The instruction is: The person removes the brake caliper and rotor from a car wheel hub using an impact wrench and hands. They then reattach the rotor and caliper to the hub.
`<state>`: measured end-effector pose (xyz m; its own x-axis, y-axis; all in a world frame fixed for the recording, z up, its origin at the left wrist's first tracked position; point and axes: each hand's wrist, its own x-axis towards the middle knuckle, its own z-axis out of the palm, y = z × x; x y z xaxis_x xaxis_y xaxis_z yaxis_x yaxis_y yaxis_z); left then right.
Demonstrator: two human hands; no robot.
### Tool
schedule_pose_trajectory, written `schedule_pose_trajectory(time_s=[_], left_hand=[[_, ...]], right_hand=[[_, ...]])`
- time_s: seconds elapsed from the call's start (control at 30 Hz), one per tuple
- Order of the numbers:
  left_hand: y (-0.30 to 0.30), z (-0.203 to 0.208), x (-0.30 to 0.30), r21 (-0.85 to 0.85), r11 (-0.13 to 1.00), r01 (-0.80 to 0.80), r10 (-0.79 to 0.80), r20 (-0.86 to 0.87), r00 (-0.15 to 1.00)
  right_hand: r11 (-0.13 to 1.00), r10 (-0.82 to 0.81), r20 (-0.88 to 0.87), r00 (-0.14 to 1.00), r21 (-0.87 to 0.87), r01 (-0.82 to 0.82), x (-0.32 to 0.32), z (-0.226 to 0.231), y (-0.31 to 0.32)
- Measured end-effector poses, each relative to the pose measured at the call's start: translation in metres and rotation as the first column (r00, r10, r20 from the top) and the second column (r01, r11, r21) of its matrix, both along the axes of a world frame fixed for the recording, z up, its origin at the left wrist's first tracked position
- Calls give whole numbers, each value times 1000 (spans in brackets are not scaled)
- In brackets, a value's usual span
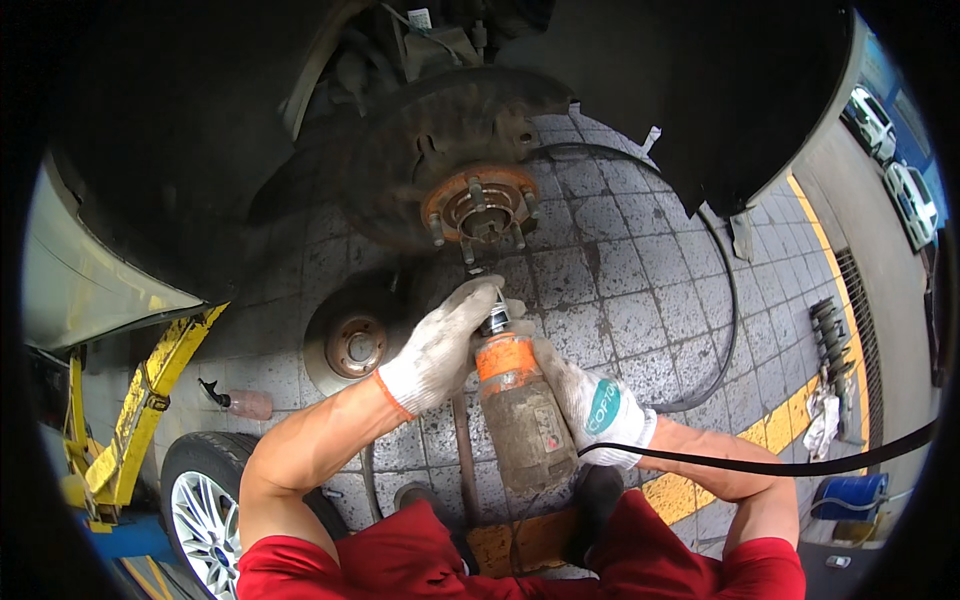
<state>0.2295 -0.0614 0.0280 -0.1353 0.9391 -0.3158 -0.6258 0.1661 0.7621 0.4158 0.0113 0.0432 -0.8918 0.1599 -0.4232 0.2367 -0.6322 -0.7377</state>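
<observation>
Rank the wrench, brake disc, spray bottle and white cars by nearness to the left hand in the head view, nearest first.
1. Wrench: just right of the left hand.
2. Brake disc: on the floor, left of it.
3. Spray bottle: floor, farther left.
4. White cars: far off, upper right.

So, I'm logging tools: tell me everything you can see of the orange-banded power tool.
The grimy, grey-brown, cylindrical power tool is held up, its shiny metallic tip pointing toward the rusty wheel hub, a scuffed orange band behind that tip. The white-gloved left hand grips around the tip; the white-gloved right hand holds the body's side.
</observation>
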Motion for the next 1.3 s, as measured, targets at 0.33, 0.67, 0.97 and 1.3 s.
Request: schedule_pose_trajectory(time_s=[0.33,0.67,0.97,1.3], left_hand=[[30,15,-14,64,998,5,-18,207,978],[30,12,-4,58,998,12,-27,260,965],[34,4,-12,89,996,-22,3,206,979],[7,27,18,44,997,-65,69,-86,994]], right_hand=[[930,-181,-169,969,-349,113,-3,-30,45],[925,-242,-233,942,-348,152,-14,-56,51],[953,-270,-173,947,-188,238,-23,-49,50],[165,0,-195,981,967,192,-7,-35,42]])
